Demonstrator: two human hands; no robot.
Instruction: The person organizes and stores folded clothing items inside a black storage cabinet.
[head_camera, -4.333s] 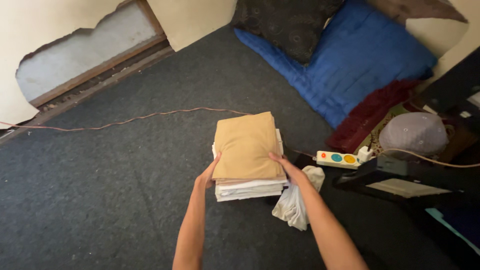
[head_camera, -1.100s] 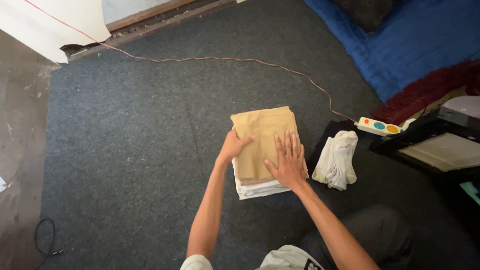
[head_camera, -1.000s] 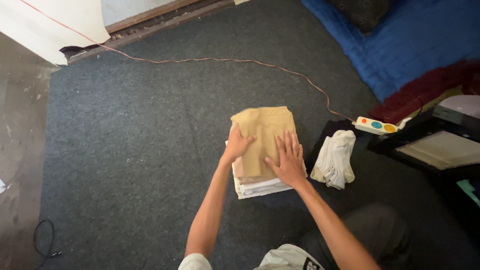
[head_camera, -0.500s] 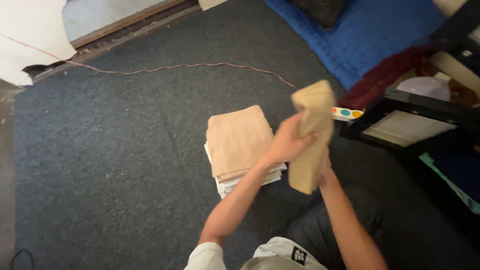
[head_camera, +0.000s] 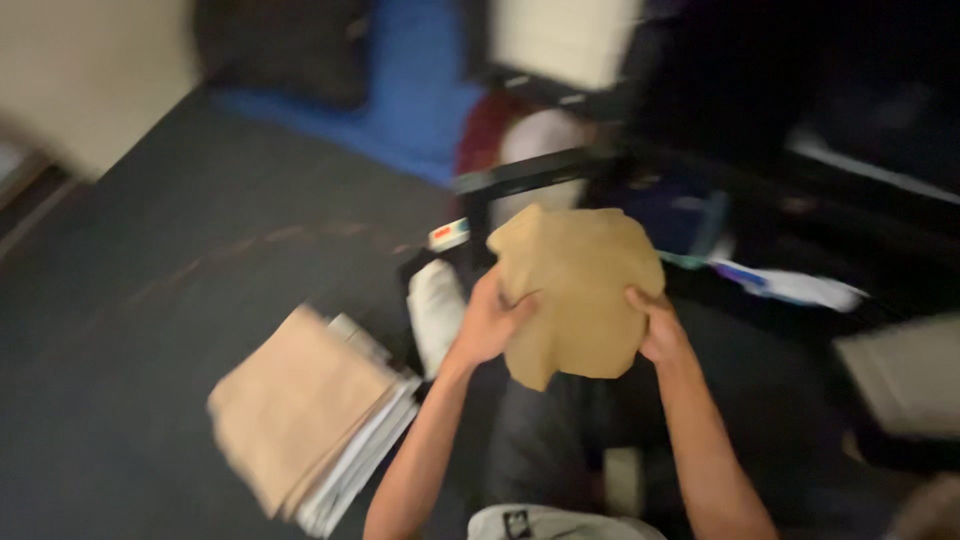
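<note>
— What's nearest, and how clearly does it show?

— The whole view is smeared by motion. Closest are both forearms rising from the bottom edge, above a dark trouser leg. The left hand (head_camera: 487, 325) and right hand (head_camera: 655, 325) each clamp a side of a tan folded cloth (head_camera: 575, 290), held up off the floor.

— Where does the cloth sit against the fingers?

— Between the hands; thumbs lie on its near face, while the other fingers are hidden behind it.

— And beyond?

— Lower left, a stack of folded clothes (head_camera: 315, 425) rests on the dark carpet (head_camera: 150, 290), well apart. A white bundle (head_camera: 437, 310) lies just beside the left hand. Farther off, probably a blue mattress (head_camera: 420, 100); the dark furniture is too blurred to read.
</note>
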